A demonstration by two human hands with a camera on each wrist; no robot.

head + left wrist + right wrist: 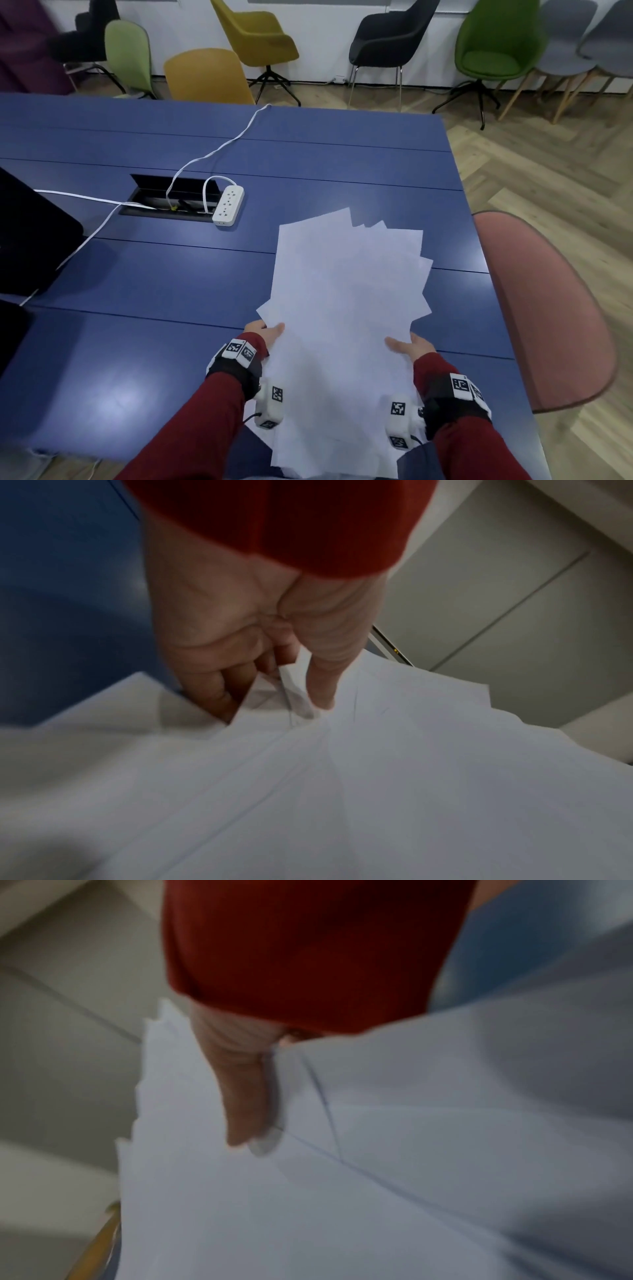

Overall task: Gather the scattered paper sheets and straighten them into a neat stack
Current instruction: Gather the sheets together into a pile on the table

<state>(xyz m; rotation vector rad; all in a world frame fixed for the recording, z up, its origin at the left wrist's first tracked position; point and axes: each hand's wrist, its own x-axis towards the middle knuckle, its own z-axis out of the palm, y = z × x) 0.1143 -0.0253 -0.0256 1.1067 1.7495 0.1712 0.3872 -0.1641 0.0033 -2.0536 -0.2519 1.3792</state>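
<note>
A fanned bundle of white paper sheets (346,308) is held up over the near right part of the blue table (154,274), its corners splayed at the far end. My left hand (265,334) grips the bundle's left edge; in the left wrist view the thumb (322,685) lies on top of the sheets (377,791) and the fingers (219,688) curl underneath. My right hand (409,346) holds the right edge, with its thumb (246,1102) pressed on top of the paper (377,1191). The right fingers are hidden under the sheets.
A white power strip (228,205) with white cables lies beside an open cable hatch (171,198) at mid table. A dark object (30,236) sits at the left edge. A pink chair (541,308) stands close on the right; more chairs line the far wall.
</note>
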